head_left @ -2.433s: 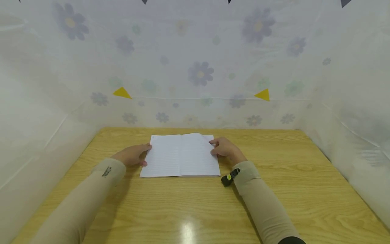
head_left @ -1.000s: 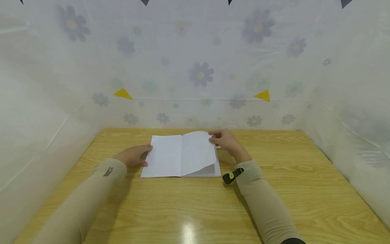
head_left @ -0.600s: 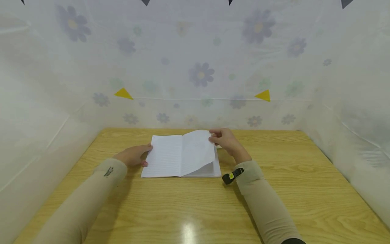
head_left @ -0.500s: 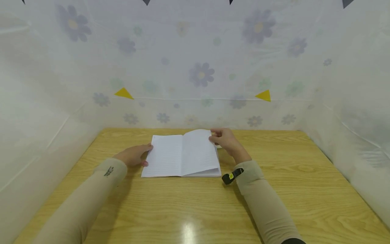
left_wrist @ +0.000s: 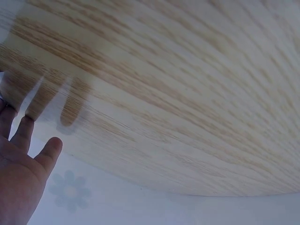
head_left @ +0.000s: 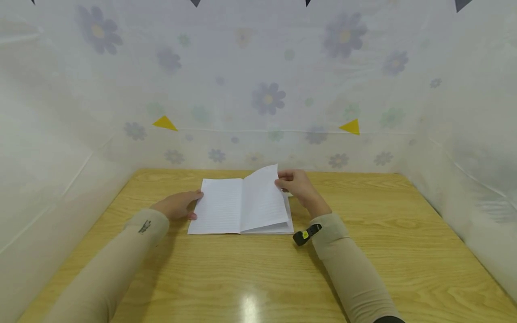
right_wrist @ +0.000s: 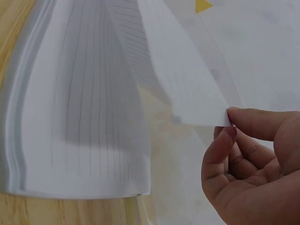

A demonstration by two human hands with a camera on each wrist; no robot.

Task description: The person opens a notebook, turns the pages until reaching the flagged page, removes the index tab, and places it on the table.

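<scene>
Left hand (left_wrist: 18, 178) cut off by frame edge in wrist view; notebook (right_wrist: 79, 117) blurred; lower right page (head_left: 284, 215) hidden under lifted page (head_left: 262, 197).

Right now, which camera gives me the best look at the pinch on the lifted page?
The right wrist view: the right hand pinches the corner of the lifted page between thumb and fingertip, close up. The head view shows the same page raised off the notebook, but the grip is small. The left wrist view shows only table and fingers.
</scene>
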